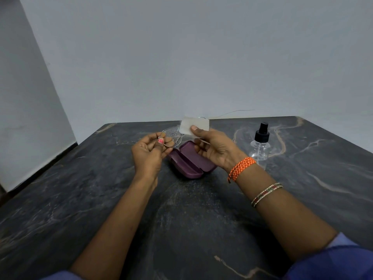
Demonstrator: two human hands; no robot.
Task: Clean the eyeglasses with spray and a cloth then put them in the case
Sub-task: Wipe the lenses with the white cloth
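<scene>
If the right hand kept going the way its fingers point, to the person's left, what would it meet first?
Most likely the glasses: the right hand, holding the cloth, points toward the lens pinched by the left hand. Depth between cloth and lens is unclear from this single view.

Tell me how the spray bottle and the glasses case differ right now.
The spray bottle is clear with a black pump top; the case is opaque purple. The spray bottle stands upright, capped; the case lies flat with its lid open. The spray bottle stands apart to the right; the case lies below the hands. Both rest on the dark table, unheld.
</scene>
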